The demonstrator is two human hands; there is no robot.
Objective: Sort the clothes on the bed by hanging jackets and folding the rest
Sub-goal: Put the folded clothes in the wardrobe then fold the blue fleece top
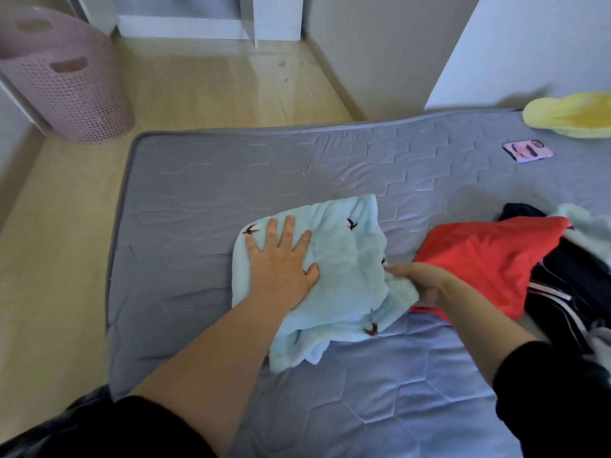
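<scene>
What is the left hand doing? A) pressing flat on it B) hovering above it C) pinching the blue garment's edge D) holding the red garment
A: the left hand lies flat, fingers spread, on the light blue garment; the right hand grips its edge.

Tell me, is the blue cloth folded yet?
Partly folded. The blue cloth lies doubled under the flat left hand; the right hand pinches a loose edge.

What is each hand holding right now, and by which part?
The right hand grips the light blue garment by its bunched right edge, fingers curled round the fabric. The left hand only presses flat on it, gripping nothing.
</scene>
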